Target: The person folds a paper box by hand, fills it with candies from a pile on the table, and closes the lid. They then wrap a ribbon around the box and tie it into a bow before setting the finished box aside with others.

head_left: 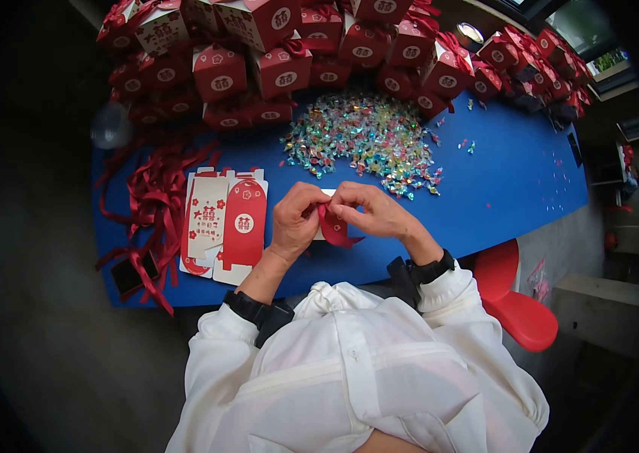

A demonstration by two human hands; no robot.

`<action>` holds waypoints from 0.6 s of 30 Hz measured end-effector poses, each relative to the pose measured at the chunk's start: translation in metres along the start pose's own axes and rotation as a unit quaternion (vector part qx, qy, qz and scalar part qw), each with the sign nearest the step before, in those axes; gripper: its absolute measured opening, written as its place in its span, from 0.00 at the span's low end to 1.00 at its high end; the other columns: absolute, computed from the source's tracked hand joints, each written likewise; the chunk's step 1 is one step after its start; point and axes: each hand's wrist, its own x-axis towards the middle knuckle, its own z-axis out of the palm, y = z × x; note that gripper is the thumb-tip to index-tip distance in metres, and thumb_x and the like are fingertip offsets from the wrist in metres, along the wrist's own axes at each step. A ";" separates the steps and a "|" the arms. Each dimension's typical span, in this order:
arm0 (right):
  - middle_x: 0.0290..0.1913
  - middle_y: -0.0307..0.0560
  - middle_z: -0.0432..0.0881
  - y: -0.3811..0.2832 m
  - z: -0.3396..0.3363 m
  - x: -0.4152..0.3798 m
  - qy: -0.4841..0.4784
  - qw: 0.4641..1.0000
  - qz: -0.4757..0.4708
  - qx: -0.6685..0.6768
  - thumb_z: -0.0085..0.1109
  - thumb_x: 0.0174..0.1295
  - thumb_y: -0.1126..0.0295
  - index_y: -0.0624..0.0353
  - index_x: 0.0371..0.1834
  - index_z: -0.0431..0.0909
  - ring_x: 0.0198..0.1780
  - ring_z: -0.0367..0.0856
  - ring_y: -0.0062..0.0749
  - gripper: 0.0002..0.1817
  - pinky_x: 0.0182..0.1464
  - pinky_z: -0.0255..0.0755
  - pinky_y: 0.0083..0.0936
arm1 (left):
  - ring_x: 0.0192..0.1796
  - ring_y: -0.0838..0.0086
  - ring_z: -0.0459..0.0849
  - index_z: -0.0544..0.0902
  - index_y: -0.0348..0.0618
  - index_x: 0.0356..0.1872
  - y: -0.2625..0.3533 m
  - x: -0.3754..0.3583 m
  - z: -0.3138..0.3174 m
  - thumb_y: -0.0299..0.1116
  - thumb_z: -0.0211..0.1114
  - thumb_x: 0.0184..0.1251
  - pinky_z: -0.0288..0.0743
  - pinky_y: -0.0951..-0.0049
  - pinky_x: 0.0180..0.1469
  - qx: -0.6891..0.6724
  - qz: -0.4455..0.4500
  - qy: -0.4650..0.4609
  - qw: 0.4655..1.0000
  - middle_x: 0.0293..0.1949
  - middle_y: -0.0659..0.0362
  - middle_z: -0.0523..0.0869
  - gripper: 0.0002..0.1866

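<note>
Both hands meet over a small white and red box (329,193), mostly hidden beneath them at the front of the blue table. A dark red ribbon (337,229) hangs in a loop between the hands. My left hand (296,217) pinches it from the left, fingers curled. On the other side my right hand (372,211) has thumb and forefinger pressed together on the ribbon at the box's top. Just left of my left hand lie flat, unfolded box cards (244,224), red and white with printed flowers and characters.
Wrapped candies (365,136) form a wide heap beyond my hands. Stacked red and white gift boxes (220,72) with ribbons line the table's far side. Loose red ribbons (155,189) and a dark flat object (134,273) lie at left. A red chair (520,313) stands at right.
</note>
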 end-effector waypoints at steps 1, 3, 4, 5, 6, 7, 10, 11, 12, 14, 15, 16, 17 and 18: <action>0.32 0.42 0.78 -0.001 0.002 0.000 0.001 1.000 0.000 0.000 0.59 0.58 0.74 0.61 0.37 0.78 0.31 0.77 0.23 0.06 0.35 0.72 0.22 | 0.37 0.76 0.78 0.83 0.42 0.37 0.000 0.000 -0.001 0.17 0.65 0.53 0.72 0.81 0.38 -0.004 0.014 0.014 1.000 0.37 0.59 0.78 0.11; 0.32 0.43 0.79 -0.008 0.008 0.002 0.069 0.970 0.167 0.164 0.56 0.60 0.73 0.62 0.40 0.78 0.32 0.77 0.23 0.07 0.36 0.72 0.23 | 0.38 0.76 0.78 0.83 0.43 0.37 0.002 0.001 -0.001 0.18 0.67 0.53 0.71 0.81 0.38 -0.009 0.029 0.027 0.999 0.37 0.59 0.78 0.11; 0.32 0.43 0.79 -0.010 0.008 0.003 0.069 0.970 0.168 0.163 0.56 0.60 0.73 0.62 0.40 0.78 0.32 0.77 0.23 0.07 0.36 0.72 0.23 | 0.37 0.75 0.78 0.85 0.43 0.37 0.004 0.002 -0.002 0.19 0.68 0.53 0.72 0.79 0.37 -0.006 0.039 0.028 0.999 0.37 0.59 0.77 0.10; 0.31 0.43 0.79 -0.013 0.007 0.005 0.051 0.978 0.150 0.136 0.55 0.61 0.72 0.62 0.41 0.78 0.32 0.77 0.23 0.08 0.35 0.72 0.23 | 0.36 0.75 0.78 0.86 0.43 0.36 0.004 0.003 -0.003 0.20 0.69 0.53 0.73 0.78 0.36 -0.003 0.048 0.030 0.998 0.37 0.59 0.76 0.09; 0.31 0.43 0.79 -0.014 0.007 0.006 0.033 0.985 0.132 0.108 0.54 0.61 0.72 0.63 0.42 0.78 0.32 0.77 0.23 0.09 0.35 0.72 0.24 | 0.36 0.75 0.78 0.86 0.43 0.36 0.003 0.002 -0.003 0.20 0.69 0.53 0.73 0.78 0.36 -0.003 0.048 0.031 0.998 0.37 0.59 0.76 0.09; 0.31 0.43 0.79 -0.012 0.009 0.006 0.032 0.985 0.132 0.108 0.54 0.61 0.72 0.63 0.42 0.78 0.32 0.77 0.23 0.09 0.35 0.72 0.24 | 0.38 0.74 0.78 0.86 0.43 0.37 0.000 0.000 -0.004 0.21 0.70 0.53 0.74 0.78 0.37 0.000 0.044 0.032 0.999 0.37 0.59 0.76 0.10; 0.34 0.42 0.79 -0.010 0.010 0.002 0.074 0.982 0.153 0.080 0.53 0.62 0.70 0.63 0.42 0.78 0.34 0.76 0.22 0.10 0.37 0.71 0.23 | 0.39 0.73 0.79 0.86 0.43 0.38 0.001 0.000 -0.003 0.23 0.71 0.53 0.74 0.77 0.39 0.001 0.053 0.031 0.998 0.37 0.59 0.77 0.10; 0.34 0.39 0.78 -0.013 0.005 0.000 0.054 0.976 0.182 0.111 0.52 0.64 0.70 0.62 0.42 0.77 0.36 0.75 0.20 0.09 0.40 0.71 0.21 | 0.40 0.72 0.80 0.86 0.43 0.38 0.002 -0.001 -0.003 0.24 0.71 0.54 0.75 0.77 0.39 0.001 0.067 0.031 0.997 0.38 0.58 0.78 0.10; 0.33 0.35 0.76 -0.015 0.002 -0.001 0.034 0.967 0.211 0.142 0.50 0.66 0.70 0.61 0.43 0.77 0.38 0.74 0.19 0.09 0.44 0.70 0.19 | 0.40 0.72 0.80 0.86 0.43 0.38 0.003 -0.002 -0.003 0.24 0.71 0.54 0.75 0.77 0.39 0.000 0.067 0.030 0.997 0.38 0.58 0.78 0.10; 0.34 0.35 0.76 -0.001 0.005 -0.005 0.036 0.956 0.196 0.217 0.49 0.67 0.69 0.62 0.42 0.77 0.40 0.74 0.20 0.09 0.47 0.70 0.21 | 0.41 0.71 0.82 0.86 0.43 0.38 0.004 -0.004 -0.003 0.23 0.71 0.53 0.76 0.76 0.41 0.031 0.069 0.034 0.997 0.40 0.56 0.80 0.10; 0.34 0.36 0.76 -0.002 0.006 -0.005 0.038 0.939 0.180 0.290 0.48 0.67 0.68 0.62 0.42 0.77 0.43 0.73 0.21 0.10 0.51 0.69 0.23 | 0.41 0.71 0.82 0.86 0.43 0.38 0.002 -0.005 -0.003 0.23 0.71 0.53 0.76 0.76 0.41 0.030 0.068 0.033 0.997 0.40 0.56 0.80 0.10; 0.34 0.36 0.76 -0.005 0.003 -0.006 0.038 0.939 0.181 0.290 0.48 0.67 0.68 0.62 0.42 0.77 0.43 0.73 0.21 0.10 0.51 0.69 0.23 | 0.41 0.70 0.82 0.86 0.42 0.37 -0.002 -0.006 -0.003 0.22 0.71 0.53 0.77 0.75 0.42 0.042 0.070 0.046 0.996 0.40 0.55 0.80 0.10; 0.34 0.36 0.75 -0.010 -0.001 -0.006 0.030 0.919 0.184 0.348 0.47 0.68 0.68 0.62 0.41 0.77 0.44 0.72 0.21 0.11 0.54 0.68 0.25 | 0.42 0.69 0.83 0.85 0.42 0.37 -0.004 -0.007 -0.003 0.21 0.71 0.53 0.78 0.74 0.42 0.054 0.072 0.060 0.994 0.41 0.55 0.81 0.10; 0.34 0.36 0.75 -0.015 -0.003 -0.006 0.021 0.895 0.186 0.404 0.47 0.69 0.68 0.62 0.41 0.78 0.46 0.71 0.22 0.11 0.56 0.67 0.26 | 0.42 0.69 0.83 0.85 0.42 0.37 -0.003 -0.009 -0.004 0.21 0.71 0.53 0.78 0.74 0.42 0.054 0.071 0.060 0.994 0.41 0.55 0.81 0.10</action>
